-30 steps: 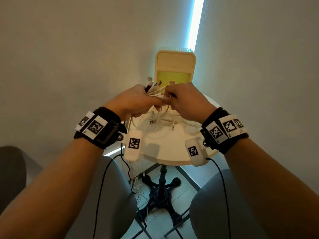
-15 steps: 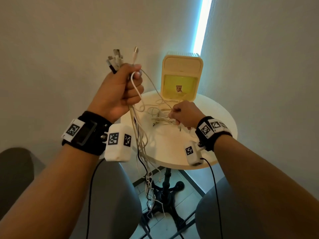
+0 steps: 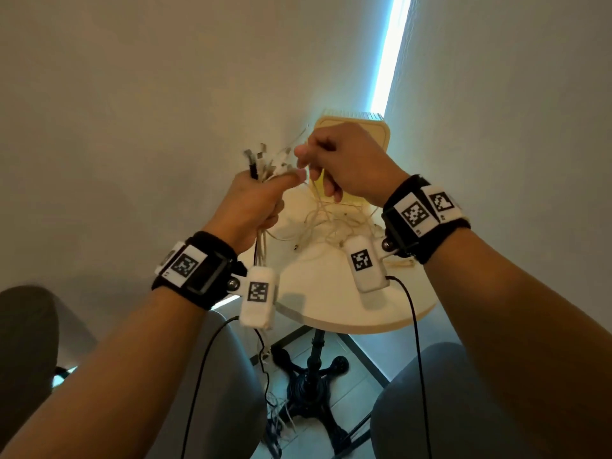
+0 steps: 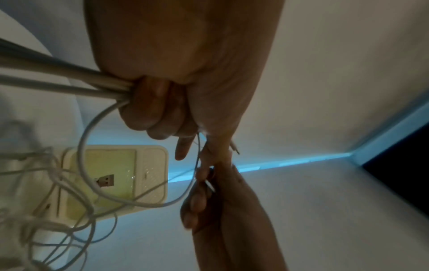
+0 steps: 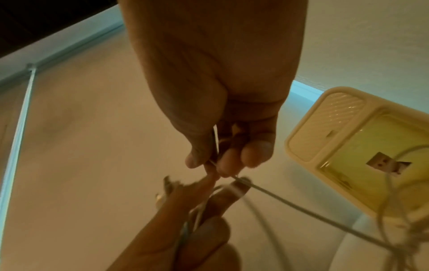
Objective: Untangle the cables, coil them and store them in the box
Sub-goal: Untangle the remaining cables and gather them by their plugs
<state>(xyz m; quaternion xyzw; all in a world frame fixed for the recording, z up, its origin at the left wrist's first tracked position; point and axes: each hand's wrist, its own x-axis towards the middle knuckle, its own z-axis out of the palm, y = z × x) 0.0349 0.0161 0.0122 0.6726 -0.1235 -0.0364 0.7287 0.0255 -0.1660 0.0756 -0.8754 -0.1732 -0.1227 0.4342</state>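
You're at the untangling step, w/ nothing coiled or boxed yet, judging by how things lie. Your left hand (image 3: 255, 207) is clenched round a bundle of cables (image 3: 265, 167), plug ends sticking up above the fist and the rest hanging down past the table edge toward the floor. Your right hand (image 3: 344, 160) sits just beside it, thumb and forefinger pinching one thin cable (image 5: 290, 200) right at the left thumb tip; the wrist view shows that strand running taut from the pinch down to the tangle (image 3: 334, 220) lying on the round table (image 3: 331, 313). Next move, prob: draw that single strand up and out of the bundle w/o dragging the knot along; it calls for a firm left fist and a slow pull, since the loops on the table cross each other many times and could cinch. Cables look white/cream, thin, limp, w/ one dark lead among them; count I can't tell. The box (image 4: 148, 174), cream w/ a yellow inside, stands open at the table's far side, behind your right hand, holding no cable.
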